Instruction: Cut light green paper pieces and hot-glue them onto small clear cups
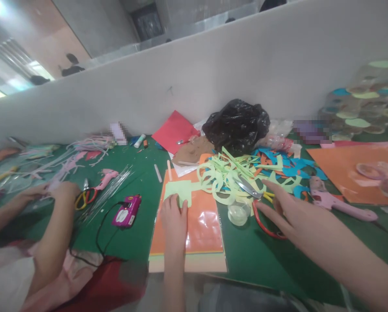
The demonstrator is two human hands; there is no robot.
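**Green paper under my left hand, scissors at my right**

Nearest me, an orange sheet (203,229) with a glossy clear cover lies on the green table (242,264). My left hand (174,214) rests on it, fingers stretched out over the lower edge of a pale green paper (178,187), thumb set apart from them. My right hand (273,201) is at the handles of the scissors (250,189), thumb and forefinger parted; I cannot tell whether my other fingers hold the red loop, as my hand hides it.

The cover looks slick, so I judge the green paper could skid if my left fingers press lightly or unevenly. The blades point into the loose green offcuts (224,175), so a careless lift could snag those curls, and a knock could tip the small clear cup (238,213) just beside the scissors.

The green paper, then, lies partly under my left fingertips and mostly just beyond them, its right side meeting the offcuts, well apart from my right hand. The scissors reach from my right hand away towards those cuttings.

Farther off, a crumpled black bag (236,125) sits behind the offcuts, with a red sheet (175,131) to its left against the pale partition (187,78).
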